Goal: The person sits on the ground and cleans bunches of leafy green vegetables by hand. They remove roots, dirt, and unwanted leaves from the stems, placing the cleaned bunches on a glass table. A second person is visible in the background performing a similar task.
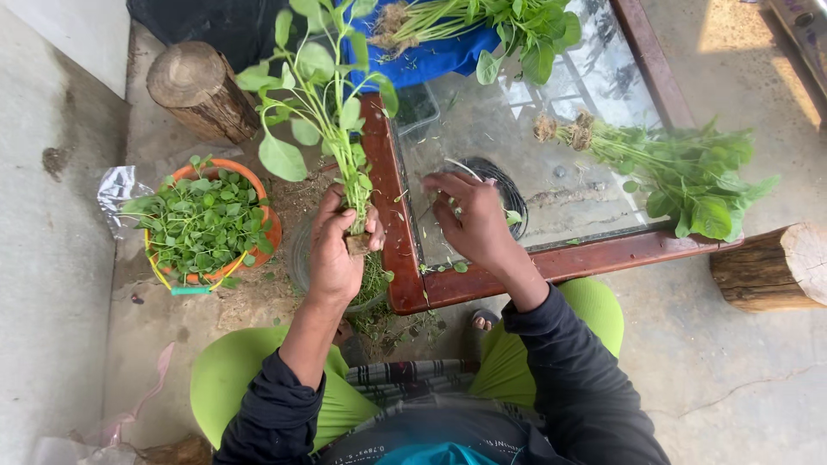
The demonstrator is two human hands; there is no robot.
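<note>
The left hand [334, 250] is clamping a sprig [323, 95] upright by its base; the right hand [469, 220], fingers loosely together, is hovering over the glass table [551, 172]. A slack grip could drop the top-heavy sprig.

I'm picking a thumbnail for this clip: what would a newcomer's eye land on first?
First, the tall leafy stems gripped upright in the left hand, at frame centre. Next, the orange bowl of picked leaves on the ground to the left. Then the rooted green bunch lying on the glass tabletop, where the right hand reaches.
</note>
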